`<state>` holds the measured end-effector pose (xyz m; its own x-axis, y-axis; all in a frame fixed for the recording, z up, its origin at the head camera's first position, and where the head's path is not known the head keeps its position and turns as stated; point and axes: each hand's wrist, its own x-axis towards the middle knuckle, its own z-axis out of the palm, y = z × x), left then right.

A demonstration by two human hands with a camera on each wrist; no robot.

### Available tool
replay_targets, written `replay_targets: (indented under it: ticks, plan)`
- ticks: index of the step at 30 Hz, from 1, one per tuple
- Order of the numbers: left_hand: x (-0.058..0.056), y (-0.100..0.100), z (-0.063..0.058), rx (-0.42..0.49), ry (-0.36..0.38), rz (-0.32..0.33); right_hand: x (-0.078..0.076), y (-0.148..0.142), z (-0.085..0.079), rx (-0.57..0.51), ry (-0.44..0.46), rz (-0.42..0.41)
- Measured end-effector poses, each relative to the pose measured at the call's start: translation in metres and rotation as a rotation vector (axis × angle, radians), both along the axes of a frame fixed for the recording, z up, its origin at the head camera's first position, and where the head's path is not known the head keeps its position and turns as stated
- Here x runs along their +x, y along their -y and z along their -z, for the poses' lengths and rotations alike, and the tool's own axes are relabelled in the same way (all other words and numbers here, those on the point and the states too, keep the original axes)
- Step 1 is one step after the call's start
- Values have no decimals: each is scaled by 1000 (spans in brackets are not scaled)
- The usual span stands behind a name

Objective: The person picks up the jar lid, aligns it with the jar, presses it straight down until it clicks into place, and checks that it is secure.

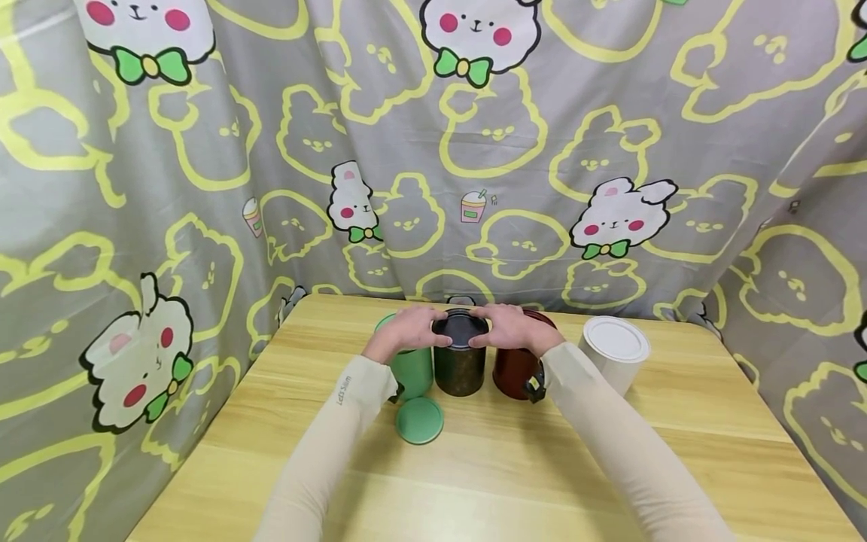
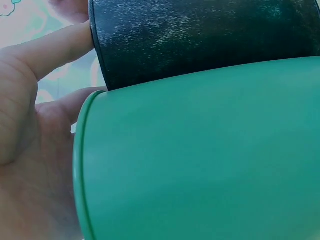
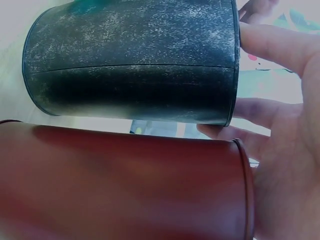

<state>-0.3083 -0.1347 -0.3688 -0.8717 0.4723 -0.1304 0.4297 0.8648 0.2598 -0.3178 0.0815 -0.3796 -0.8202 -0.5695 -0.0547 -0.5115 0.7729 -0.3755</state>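
Observation:
A dark, mottled canister point(image 1: 459, 373) stands upright between a green canister point(image 1: 413, 373) and a dark red canister point(image 1: 511, 373). My left hand point(image 1: 409, 331) grips the left side of the black lid point(image 1: 460, 331) on the dark canister, reaching over the green one. From the opposite side my right hand point(image 1: 511, 329) holds the same rim, passing above the red canister. Thumbs are at the near edge and fingers at the far edge. In the left wrist view the green canister's wall point(image 2: 200, 150) covers much of the dark one. A round green lid point(image 1: 420, 420) lies flat in front of the green canister.
A white canister point(image 1: 615, 346) with its lid on stands to the right, beside my right forearm. Everything rests on a light wooden table point(image 1: 474, 482). A grey patterned curtain point(image 1: 420, 150) hangs behind the table and along both sides.

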Motion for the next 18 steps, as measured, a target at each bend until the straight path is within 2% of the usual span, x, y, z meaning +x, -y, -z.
replay_targets:
  ticks: [9, 18]
  plan:
    - [0, 0, 0, -15, -6, 0, 2, 0, -5, 6, 8, 1]
    - [0, -6, -3, -49, 18, -30, -3, 1, -4, 70, 5, 2]
